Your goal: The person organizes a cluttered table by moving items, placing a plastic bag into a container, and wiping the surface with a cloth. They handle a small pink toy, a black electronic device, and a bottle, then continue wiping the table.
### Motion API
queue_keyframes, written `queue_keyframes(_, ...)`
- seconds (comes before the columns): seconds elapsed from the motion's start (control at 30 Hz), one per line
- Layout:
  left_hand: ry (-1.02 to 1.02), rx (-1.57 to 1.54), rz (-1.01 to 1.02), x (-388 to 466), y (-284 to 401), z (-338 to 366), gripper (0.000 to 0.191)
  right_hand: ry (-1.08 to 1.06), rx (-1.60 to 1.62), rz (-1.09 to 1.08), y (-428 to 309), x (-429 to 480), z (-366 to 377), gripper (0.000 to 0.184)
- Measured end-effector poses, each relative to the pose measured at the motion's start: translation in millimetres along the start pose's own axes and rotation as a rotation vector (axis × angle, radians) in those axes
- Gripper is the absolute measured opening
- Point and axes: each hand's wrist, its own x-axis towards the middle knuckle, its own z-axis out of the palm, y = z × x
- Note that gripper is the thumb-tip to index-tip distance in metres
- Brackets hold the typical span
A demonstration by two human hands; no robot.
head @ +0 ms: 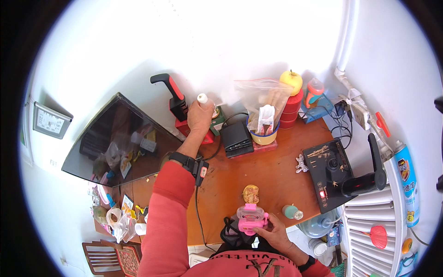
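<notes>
My left hand (200,117) stretches to the back of the wooden table and is wrapped around a clear bottle with a white cap (202,98). Beside it stand a black-and-red handled device (176,95) and a green box (217,120). Near the front edge, my right hand (275,232) grips a small pink plastic toy (250,225) with a clear lid and a side knob. Just beyond the toy lies a yellowish-brown lump (251,194). A small bottle with teal contents (290,212) is tilted in view, right of my right hand.
A dark flat screen (124,142) stands left. A black box-shaped device (237,139), a blue-rimmed bowl (264,138) and a yellow apple (291,83) on red stacked tins (290,110) line the back. An induction cooker (328,176) sits right. A cable (197,214) hangs from my left wrist.
</notes>
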Motion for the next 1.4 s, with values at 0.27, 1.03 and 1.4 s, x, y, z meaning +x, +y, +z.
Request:
queue_keyframes(0.27,-0.051,0.125,-0.002,6.6,-5.0,11.9,0.047,0.053,0.01,-0.066,5.6,4.3,0.4,0.039)
queue_keyframes(1.03,-1.12,-0.754,-0.013,-197.8,-13.3,-123.9,0.064,-0.003,-0.243,-0.17,-19.8,0.9,2.0,0.043)
queue_keyframes(1.4,-1.154,-0.835,-0.456,-330.0,-69.5,-127.7,0.077,-0.011,-0.186,0.027,3.4,-4.9,46.4,0.043)
